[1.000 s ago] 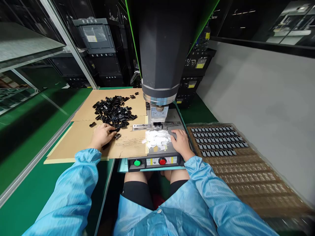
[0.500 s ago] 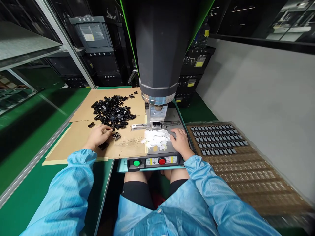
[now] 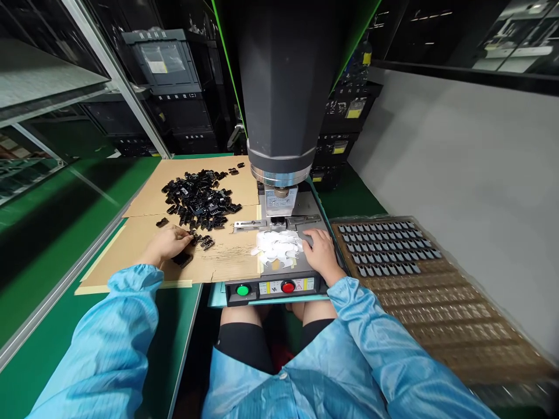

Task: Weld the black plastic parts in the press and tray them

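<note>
My left hand (image 3: 168,243) rests on the brown cardboard sheet (image 3: 131,244) at the near edge of a heap of small black plastic parts (image 3: 198,201). Its fingertips pinch one black part, and another loose black part (image 3: 182,259) lies just under the palm. My right hand (image 3: 321,251) lies on the machine's grey base plate (image 3: 312,206), fingers curled beside a pile of small white pieces (image 3: 278,245). Whether it holds one is hidden. The press head (image 3: 279,93) hangs above the small fixture (image 3: 279,221).
A green button (image 3: 242,289) and a red button (image 3: 287,286) sit on the machine's front panel. To the right lies a clear blister tray (image 3: 437,302) with rows of dark parts (image 3: 384,244) in its far part. Black crates (image 3: 170,64) stand behind, and a metal frame post (image 3: 117,75) runs at left.
My left hand drew back a little from the black heap toward me with a part at its fingertips. My right hand stayed beside the white pieces.
</note>
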`<state>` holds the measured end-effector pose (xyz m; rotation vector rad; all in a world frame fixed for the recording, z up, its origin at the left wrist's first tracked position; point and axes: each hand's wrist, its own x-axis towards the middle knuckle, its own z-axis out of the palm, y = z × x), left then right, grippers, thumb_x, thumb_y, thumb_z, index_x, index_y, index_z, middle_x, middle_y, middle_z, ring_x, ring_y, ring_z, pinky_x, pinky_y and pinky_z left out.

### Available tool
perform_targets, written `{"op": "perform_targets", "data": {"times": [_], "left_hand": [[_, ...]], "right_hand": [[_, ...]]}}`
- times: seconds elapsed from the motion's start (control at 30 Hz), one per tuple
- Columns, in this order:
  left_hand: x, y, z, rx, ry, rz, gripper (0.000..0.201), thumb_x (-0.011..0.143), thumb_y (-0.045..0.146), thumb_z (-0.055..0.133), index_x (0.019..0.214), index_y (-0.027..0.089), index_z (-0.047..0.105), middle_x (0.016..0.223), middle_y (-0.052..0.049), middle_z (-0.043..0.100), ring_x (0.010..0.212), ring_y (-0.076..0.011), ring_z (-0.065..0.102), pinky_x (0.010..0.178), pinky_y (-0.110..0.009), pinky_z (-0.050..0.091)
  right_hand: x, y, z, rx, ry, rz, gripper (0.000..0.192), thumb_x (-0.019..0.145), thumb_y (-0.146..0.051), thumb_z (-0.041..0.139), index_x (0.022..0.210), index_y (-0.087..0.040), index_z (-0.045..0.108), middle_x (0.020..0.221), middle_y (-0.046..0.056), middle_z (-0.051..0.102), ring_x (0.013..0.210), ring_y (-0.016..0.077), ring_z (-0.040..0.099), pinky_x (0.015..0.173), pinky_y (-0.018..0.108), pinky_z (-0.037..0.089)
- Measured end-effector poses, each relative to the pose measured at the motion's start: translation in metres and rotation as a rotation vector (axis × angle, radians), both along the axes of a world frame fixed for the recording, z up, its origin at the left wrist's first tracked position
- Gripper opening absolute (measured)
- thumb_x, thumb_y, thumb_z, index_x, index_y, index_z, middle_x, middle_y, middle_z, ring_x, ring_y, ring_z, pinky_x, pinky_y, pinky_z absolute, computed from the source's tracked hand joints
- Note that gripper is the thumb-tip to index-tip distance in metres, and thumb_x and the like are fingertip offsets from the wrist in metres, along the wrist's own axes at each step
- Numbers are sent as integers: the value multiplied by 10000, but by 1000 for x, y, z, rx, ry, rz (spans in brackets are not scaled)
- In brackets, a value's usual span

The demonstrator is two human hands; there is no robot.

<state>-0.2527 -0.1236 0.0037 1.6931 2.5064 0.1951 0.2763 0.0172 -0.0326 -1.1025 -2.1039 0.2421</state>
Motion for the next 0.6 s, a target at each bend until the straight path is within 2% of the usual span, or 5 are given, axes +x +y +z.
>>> {"op": "perform_targets", "data": {"times": [0.17, 0.33, 0.53, 0.6], "left_hand": [[-10, 5, -2, 98, -70, 98, 485, 910, 531, 619, 1250, 220, 771, 1254, -168, 709, 1129, -346, 668, 992, -451, 530], [-10, 11, -5, 50, -141, 77, 420, 854, 527, 690, 1139, 244, 812, 1108, -136, 751, 988, -315, 697, 904, -414, 556], [-20, -3, 0, -74, -291, 80, 389, 847, 571, 680, 1015, 249, 820, 966, -84, 789, 857, -262, 722, 787, -359, 570], [-22, -5, 3, -67, -329, 97, 397, 841, 584, 685, 1008, 247, 812, 965, -74, 795, 849, -248, 722, 780, -344, 569]], "right_hand": [[0, 0, 0, 11, -6, -3, 254, 954, -219, 595, 1175, -180, 714, 1207, 150, 745, 1196, 354, 614, 1081, 505, 484], [1, 0, 0, 10, -11, -5, 252, 955, -214, 596, 1176, -185, 714, 1206, 144, 748, 1195, 348, 620, 1082, 500, 488], [0, 1, -2, 9, -22, -6, 264, 952, -214, 608, 1193, -194, 714, 1213, 142, 745, 1205, 345, 620, 1085, 500, 491], [0, 1, -1, 9, -20, -5, 267, 948, -214, 611, 1193, -191, 714, 1215, 143, 744, 1203, 347, 619, 1084, 500, 492]]}}
